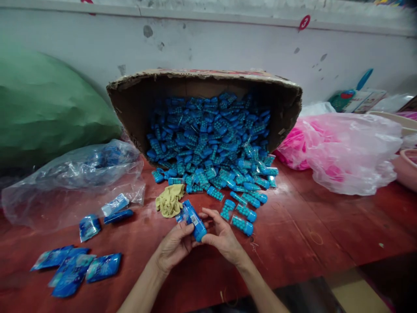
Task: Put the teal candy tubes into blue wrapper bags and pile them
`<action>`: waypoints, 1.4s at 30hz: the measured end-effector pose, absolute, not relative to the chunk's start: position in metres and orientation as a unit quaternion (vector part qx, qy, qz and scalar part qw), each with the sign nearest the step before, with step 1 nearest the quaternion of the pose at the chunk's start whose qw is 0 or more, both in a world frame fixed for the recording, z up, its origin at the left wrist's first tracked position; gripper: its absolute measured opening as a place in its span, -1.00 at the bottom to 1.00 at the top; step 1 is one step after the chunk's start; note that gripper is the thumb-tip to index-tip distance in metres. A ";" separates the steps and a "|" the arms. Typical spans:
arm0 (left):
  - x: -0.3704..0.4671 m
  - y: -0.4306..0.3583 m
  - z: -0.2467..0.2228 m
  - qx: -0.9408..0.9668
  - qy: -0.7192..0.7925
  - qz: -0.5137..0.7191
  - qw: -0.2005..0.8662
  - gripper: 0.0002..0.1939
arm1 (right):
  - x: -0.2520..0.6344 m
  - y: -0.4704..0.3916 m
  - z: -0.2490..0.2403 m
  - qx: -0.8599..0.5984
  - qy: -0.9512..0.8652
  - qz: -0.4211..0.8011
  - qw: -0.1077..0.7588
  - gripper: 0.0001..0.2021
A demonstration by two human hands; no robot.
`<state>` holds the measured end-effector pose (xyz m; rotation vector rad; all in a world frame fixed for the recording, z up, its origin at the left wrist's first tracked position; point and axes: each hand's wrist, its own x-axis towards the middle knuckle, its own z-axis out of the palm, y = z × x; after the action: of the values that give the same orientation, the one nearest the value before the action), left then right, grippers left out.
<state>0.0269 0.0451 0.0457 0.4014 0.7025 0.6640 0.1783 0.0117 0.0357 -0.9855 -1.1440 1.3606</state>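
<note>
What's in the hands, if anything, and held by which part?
A blue packet: left grip on its left side, thumb on top. Right grip is at its near end; whether it clamps there can't be told.

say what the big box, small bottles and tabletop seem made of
Box: matt brown, likely cardboard, given its ragged edge. Bottles: probably plastic, glossy, with see-through sides and bright highlights. Tabletop: perhaps red-painted wood, slightly shiny; seams suggest boards.
</note>
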 end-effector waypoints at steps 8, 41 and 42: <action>0.035 0.037 0.046 0.177 0.336 0.336 0.862 -0.77 | 0.181 0.010 0.033 -0.394 -0.453 0.592 0.537 -0.43; -0.008 0.082 0.017 0.641 0.588 0.413 0.271 -0.75 | 0.143 0.092 0.024 -0.618 -0.738 0.192 0.193 -0.73; -0.009 0.089 0.011 0.673 0.591 0.375 0.237 -0.72 | 0.139 0.098 0.021 -0.618 -0.738 0.194 0.190 -0.75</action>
<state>-0.0087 0.0894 0.0115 1.8458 1.6199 1.0286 0.1389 0.0985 0.0209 -1.7363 -2.0741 0.5447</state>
